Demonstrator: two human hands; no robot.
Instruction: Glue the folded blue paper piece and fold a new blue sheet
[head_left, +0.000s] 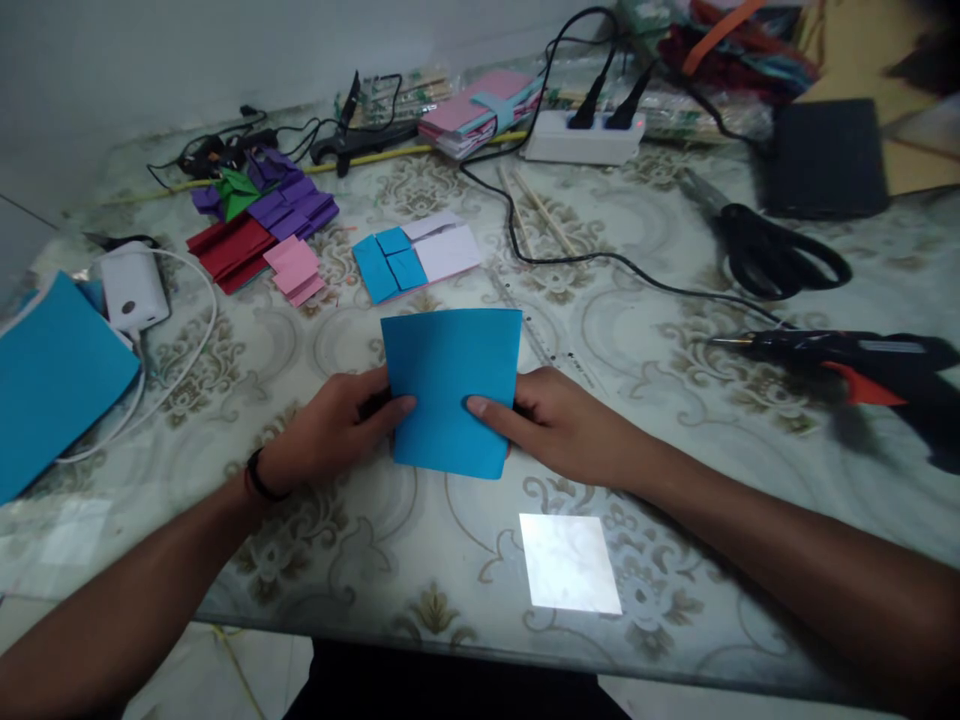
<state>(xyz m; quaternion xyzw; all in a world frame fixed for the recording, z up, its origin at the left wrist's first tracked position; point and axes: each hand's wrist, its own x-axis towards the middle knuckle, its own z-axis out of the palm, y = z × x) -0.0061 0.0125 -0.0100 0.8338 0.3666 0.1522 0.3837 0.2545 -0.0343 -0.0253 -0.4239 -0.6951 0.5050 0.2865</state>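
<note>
A blue sheet of paper [454,370] is held upright above the table, roughly square in outline. My left hand [341,420] grips its left edge, thumb on the near face and fingers behind. On the opposite edge my right hand [555,420] pinches it the same way. The fingers behind the paper are mostly hidden. Just beyond it lie a small folded blue and white paper piece [420,255] and a clear ruler [547,345], partly covered by the sheet and my right hand.
Folded purple paper [296,208], red paper [231,250] and pink paper [295,270] lie back left. Blue paper [60,385] and a white cabled device [133,285] are at left. Black scissors [772,245] and a glue gun [847,355] lie right; a power strip [581,140] sits behind.
</note>
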